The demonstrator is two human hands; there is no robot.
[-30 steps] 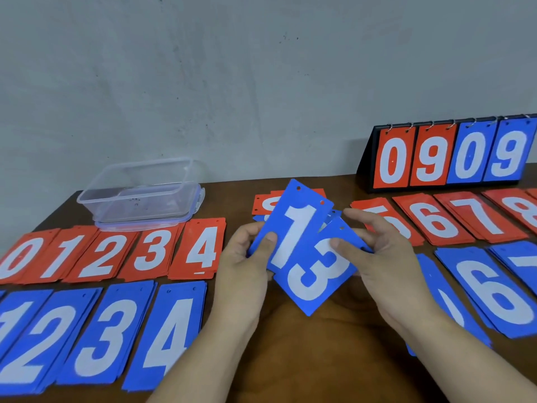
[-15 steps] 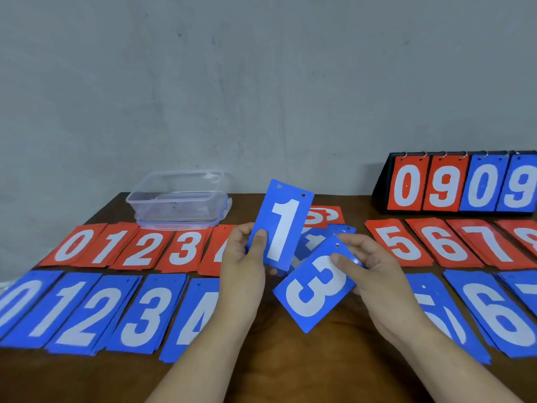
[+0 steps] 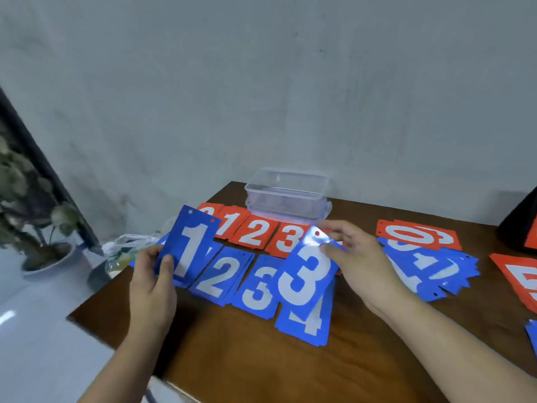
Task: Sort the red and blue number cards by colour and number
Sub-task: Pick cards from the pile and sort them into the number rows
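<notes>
Left hand (image 3: 151,283) pinched the blue 1 card (image 3: 189,245), white numeral, by its lower corner, tilted over the table (image 3: 247,367); right hand (image 3: 357,263) gripped the blue 3 card (image 3: 305,274) at its top, above the blue 3 pile (image 3: 255,292). Red row (image 3: 255,237) lay beyond.

Left blue plastic card (image 3: 189,248) reads 1, right blue plastic card (image 3: 305,274) 3; red card row (image 3: 255,235): 1, 2, 3; blue card piles (image 3: 220,274): 2, 3, 4.

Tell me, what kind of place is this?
Probably a plain indoor room, maybe a home or office: a brown wooden table stands against a bare grey wall, with a potted plant on the floor beside it.
</notes>
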